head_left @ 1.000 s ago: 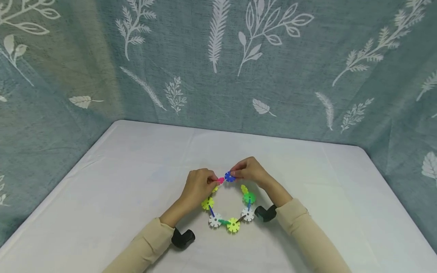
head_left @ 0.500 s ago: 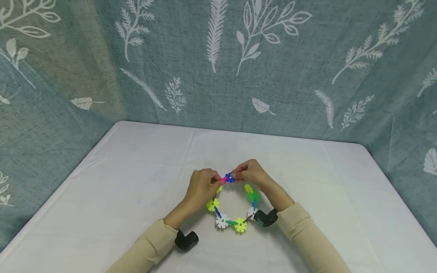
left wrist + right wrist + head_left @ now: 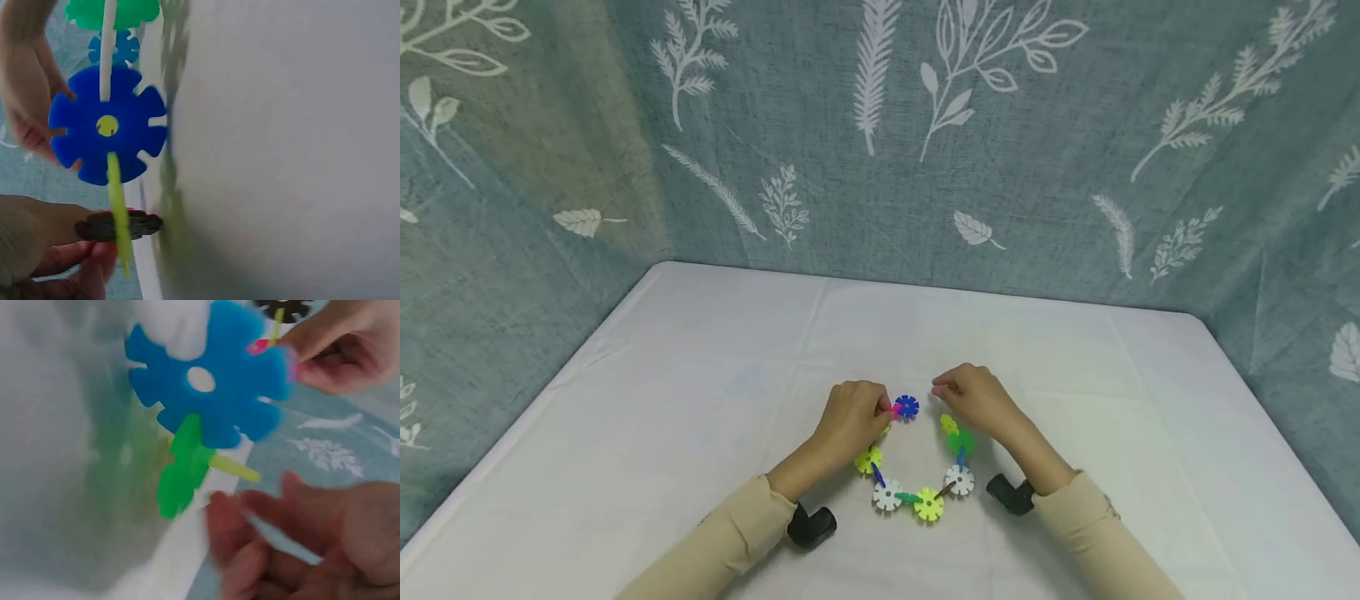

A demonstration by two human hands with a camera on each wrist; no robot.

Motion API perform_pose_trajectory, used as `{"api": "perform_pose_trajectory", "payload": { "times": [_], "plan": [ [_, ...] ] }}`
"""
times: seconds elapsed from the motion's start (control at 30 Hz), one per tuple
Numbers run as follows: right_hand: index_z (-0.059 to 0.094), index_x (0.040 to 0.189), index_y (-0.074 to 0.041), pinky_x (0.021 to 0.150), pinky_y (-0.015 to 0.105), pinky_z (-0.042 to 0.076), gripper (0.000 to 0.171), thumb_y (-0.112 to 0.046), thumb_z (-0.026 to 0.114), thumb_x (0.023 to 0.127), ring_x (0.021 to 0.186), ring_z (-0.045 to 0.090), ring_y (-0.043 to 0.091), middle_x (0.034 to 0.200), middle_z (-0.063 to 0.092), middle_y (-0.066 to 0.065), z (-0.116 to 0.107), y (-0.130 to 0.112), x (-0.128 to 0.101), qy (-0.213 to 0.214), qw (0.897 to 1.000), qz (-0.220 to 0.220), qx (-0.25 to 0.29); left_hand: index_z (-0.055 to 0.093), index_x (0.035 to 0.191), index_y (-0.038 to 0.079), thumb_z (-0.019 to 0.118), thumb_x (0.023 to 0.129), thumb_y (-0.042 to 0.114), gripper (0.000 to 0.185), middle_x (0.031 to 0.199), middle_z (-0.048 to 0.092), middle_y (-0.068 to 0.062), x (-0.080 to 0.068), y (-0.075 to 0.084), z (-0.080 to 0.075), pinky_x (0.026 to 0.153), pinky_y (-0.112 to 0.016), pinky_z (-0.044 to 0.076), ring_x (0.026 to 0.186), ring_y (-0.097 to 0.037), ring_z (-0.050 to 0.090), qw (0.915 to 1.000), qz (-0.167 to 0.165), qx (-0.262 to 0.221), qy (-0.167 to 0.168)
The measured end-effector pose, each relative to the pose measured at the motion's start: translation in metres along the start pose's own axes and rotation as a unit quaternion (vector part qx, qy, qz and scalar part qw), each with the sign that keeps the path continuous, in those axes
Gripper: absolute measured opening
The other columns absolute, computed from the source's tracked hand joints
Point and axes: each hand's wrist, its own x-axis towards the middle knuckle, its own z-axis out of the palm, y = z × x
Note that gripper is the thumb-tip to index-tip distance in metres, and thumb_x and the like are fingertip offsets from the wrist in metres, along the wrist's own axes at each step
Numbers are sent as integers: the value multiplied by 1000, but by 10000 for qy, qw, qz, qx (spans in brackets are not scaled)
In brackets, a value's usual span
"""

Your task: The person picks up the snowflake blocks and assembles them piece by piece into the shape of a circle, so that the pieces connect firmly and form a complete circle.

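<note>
A chain of notched plastic interlocking discs curves round on the table, with a gap at its far side. My left hand (image 3: 850,412) pinches a pink disc (image 3: 896,411) at the left end; a dark blue disc (image 3: 907,407) is slotted onto it. In the left wrist view, a dark disc (image 3: 97,228) and an edge-on yellow disc (image 3: 119,206) sit by those fingers. My right hand (image 3: 977,404) holds nothing, its fingers loosely bent above the yellow end disc (image 3: 949,424), which joins a green disc (image 3: 961,442). A blue disc (image 3: 244,387) looms close in the right wrist view.
The near part of the chain has white discs (image 3: 958,481) and a yellow disc (image 3: 928,505) on the white tablecloth (image 3: 737,350). Black wrist-camera mounts (image 3: 812,527) hang under both forearms. A leaf-patterned curtain (image 3: 820,108) stands behind the table's far edge.
The blue disc met the pink one and now stays attached to it. My right hand has let go of the blue disc and moved right, toward the chain's yellow end.
</note>
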Motion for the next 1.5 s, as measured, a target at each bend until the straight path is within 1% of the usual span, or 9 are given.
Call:
{"api": "perform_pose_trajectory", "payload": {
  "times": [0.1,0.23,0.37,0.5,0.73,0.9,1.07,1.3,1.5],
  "plan": [
    [67,101,1,59,26,44,28,-23,62,87,66,54,12,84,68,9,-2,5,-14,-231,9993,171,-254,63,67,9,76,71,13,14,57,54,4,3,1,-3,56,-26,32,56,-11,48,9992,-40,285,-272],
    [60,101,0,60,28,45,33,-27,65,84,67,56,13,79,64,6,-1,10,-26,-727,9968,326,-117,66,82,6,77,71,19,20,66,56,1,9,3,-5,62,-32,34,66,-17,51,9961,-86,450,-759],
    [55,102,-1,57,27,42,25,-17,62,85,64,51,13,75,59,5,2,13,-28,-948,9950,286,152,67,101,3,77,72,22,37,73,59,-2,13,5,-3,68,-37,37,74,-19,52,9910,-39,454,-1260],
    [57,101,2,54,24,38,18,-9,59,86,60,45,11,71,55,4,6,18,-24,-964,9948,-82,327,65,107,2,77,72,26,44,81,63,-6,15,4,2,74,-41,39,81,-22,55,9867,103,210,-1610],
    [62,91,-2,61,23,43,9,-8,61,86,66,51,9,77,65,5,11,27,-19,-925,9909,-697,687,69,94,3,77,71,21,30,80,66,-6,15,0,9,72,-37,38,75,-18,56,9877,220,-311,-1515],
    [65,86,-3,65,20,45,6,-8,62,85,68,53,6,79,67,5,11,29,-19,-868,9875,-999,853,69,95,2,77,72,20,30,76,64,-4,15,1,8,69,-31,37,69,-13,51,9871,315,-484,-1495],
    [68,82,-5,63,19,44,5,-7,63,84,67,49,5,77,67,2,10,27,-21,-857,9855,-1225,801,69,95,0,77,72,18,30,73,62,-2,13,1,7,61,-22,39,65,-10,48,9834,222,-809,-1608],
    [72,86,-1,65,17,48,9,-4,65,81,75,61,7,85,71,7,9,23,-25,-712,9859,-1334,711,68,95,-1,78,71,17,31,73,62,-1,9,2,6,59,-20,40,65,-8,49,9794,150,-1100,-1685],
    [72,83,2,64,18,49,8,-2,67,79,75,64,12,83,71,10,12,20,-26,-546,9846,-1359,957,68,92,-1,79,69,17,32,73,63,-2,6,3,7,59,-20,41,64,-7,50,9821,211,-1110,-1505]
  ]
}}
